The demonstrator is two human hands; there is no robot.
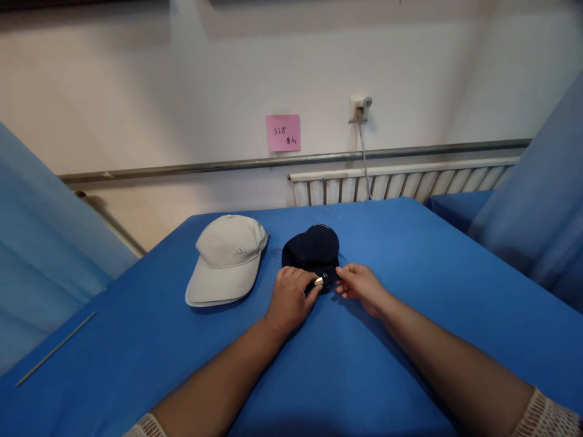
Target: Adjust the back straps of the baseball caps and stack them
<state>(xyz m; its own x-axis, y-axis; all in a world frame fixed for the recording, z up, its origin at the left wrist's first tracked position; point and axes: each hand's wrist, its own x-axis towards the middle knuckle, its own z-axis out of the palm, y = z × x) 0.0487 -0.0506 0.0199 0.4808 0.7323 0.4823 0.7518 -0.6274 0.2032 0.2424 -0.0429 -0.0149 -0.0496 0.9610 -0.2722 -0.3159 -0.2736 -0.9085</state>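
A dark navy baseball cap (314,246) lies on the blue-covered surface, with its back strap toward me. A small gold buckle (319,281) shows on the strap. My left hand (294,294) is closed on the cap's near left edge, thumb and fingers beside the buckle. On the right, my right hand (359,285) pinches the strap's side between thumb and fingers. Left of the dark cap sits a light beige baseball cap (230,249), its brim pointing toward me; neither hand touches it.
A thin stick (55,349) lies at the left edge of the blue cover (382,376). Behind are a metal rail (218,165), a radiator (396,182), a wall socket (357,110) with a cord, and a pink note (283,133). Blue curtains (36,255) hang on both sides.
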